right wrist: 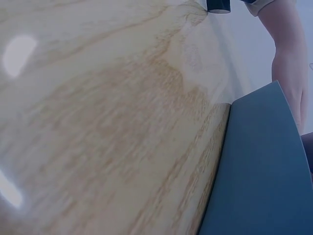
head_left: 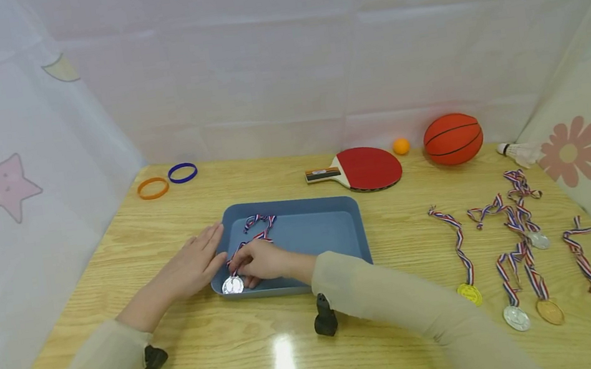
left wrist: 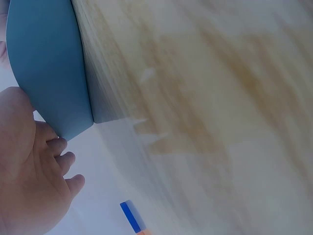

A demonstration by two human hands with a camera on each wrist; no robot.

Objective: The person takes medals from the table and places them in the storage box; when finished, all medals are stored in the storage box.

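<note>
A blue-grey tray [head_left: 319,228] lies on the table, its outer wall [left wrist: 49,63] filling part of the left wrist view. Inside it, at the near left corner, is a silver medal [head_left: 233,285] whose red, white and blue ribbon [head_left: 261,234] winds toward the tray's far side. My right hand [head_left: 263,259] reaches in over the near rim, curled fingers pinching the ribbon close above the medal. Held against the tray's left rim is my left hand [head_left: 193,267], with straight fingers. The right wrist view shows mostly table and the tray's side [right wrist: 259,166].
Several ribboned medals lie at right, among them a yellow medal [head_left: 470,294] and a silver medal [head_left: 516,318]. Along the back are a paddle [head_left: 369,168], orange ball [head_left: 401,145], small basketball [head_left: 453,139] and shuttlecock [head_left: 520,153]. Orange [head_left: 154,196] and blue wristbands [head_left: 184,179] sit back left.
</note>
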